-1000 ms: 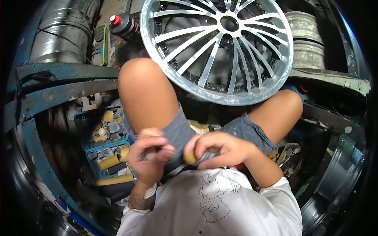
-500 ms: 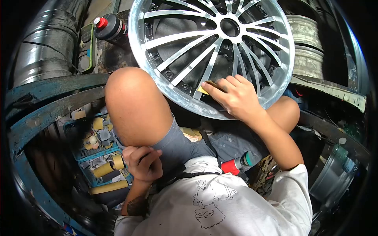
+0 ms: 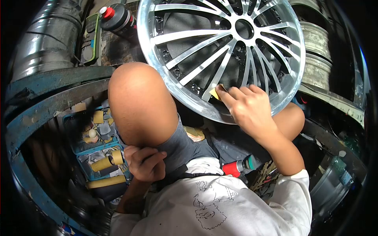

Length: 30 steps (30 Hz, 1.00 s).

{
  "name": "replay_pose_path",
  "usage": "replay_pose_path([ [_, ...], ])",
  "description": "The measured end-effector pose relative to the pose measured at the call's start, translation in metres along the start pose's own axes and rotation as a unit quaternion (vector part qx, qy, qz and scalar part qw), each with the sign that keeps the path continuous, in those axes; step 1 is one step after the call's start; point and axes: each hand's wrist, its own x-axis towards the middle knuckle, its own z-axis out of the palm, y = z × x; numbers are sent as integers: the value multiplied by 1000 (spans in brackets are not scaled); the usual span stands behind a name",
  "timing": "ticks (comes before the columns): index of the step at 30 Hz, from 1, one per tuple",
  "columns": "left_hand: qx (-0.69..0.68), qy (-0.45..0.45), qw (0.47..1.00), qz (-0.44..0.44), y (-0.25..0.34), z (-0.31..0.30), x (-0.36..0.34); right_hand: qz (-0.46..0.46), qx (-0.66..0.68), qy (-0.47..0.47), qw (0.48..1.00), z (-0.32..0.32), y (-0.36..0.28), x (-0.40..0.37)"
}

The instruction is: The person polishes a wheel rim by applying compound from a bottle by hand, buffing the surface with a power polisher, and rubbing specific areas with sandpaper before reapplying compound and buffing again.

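A silver multi-spoke wheel rim (image 3: 179, 89) leans across the top of the view, beyond my knees. My right hand (image 3: 252, 108) is at the near part of its face, gripping a small folded piece of sandpaper (image 3: 214, 93), yellow on one side. The sandpaper is at the lower end of a spoke, and my fingers hide part of it. My left hand (image 3: 145, 162) rests by my left thigh with its fingers curled in, and nothing shows in it.
At left below is a blue basket (image 3: 80, 151) with sandpaper scraps and yellow rolls (image 3: 101, 164). A dark bottle with a red cap (image 3: 114, 19) stands beyond my left knee, beside a green-edged tray (image 3: 91, 39). Other rims (image 3: 315, 72) are stacked at right.
The wheel appears slightly farther right and lower, as the whole view shifts. My right hand stays near the same spoke end with the sandpaper. My left hand remains curled by the thigh.
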Motion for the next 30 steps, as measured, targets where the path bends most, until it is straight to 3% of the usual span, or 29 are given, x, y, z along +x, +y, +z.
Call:
replay_pose_path([
  [1,0,-2,1000,-2,1,-1,0,-2,-8,-11,1000,-6,-4,1],
  [2,-3,-5,1000,-3,2,-2,-1,-13,6,55,998,-1,-5,3],
  [5,4,6,1000,0,-2,0,-3,-4,28,48,998,28,9,-6],
  [6,2,1,1000,0,-3,-1,-2,7,5,5,1000,17,6,-6],
  [10,5,-4,1000,-7,1,-3,-4,-32,12,53,998,26,9,-1],
  [13,7,0,1000,-9,0,-1,-2,-3,3,-25,1000,7,5,1],
  [21,4,-6,1000,3,0,-1,3,-26,23,-1,999,11,13,1],
  [22,3,-2,1000,2,1,0,4,-22,-7,-31,999,1,11,0],
  [26,11,9,1000,4,0,2,-3,-45,-2,73,996,-10,-1,7],
  [30,17,14,1000,16,-1,4,1,21,-55,-61,996,-2,0,-5],
])
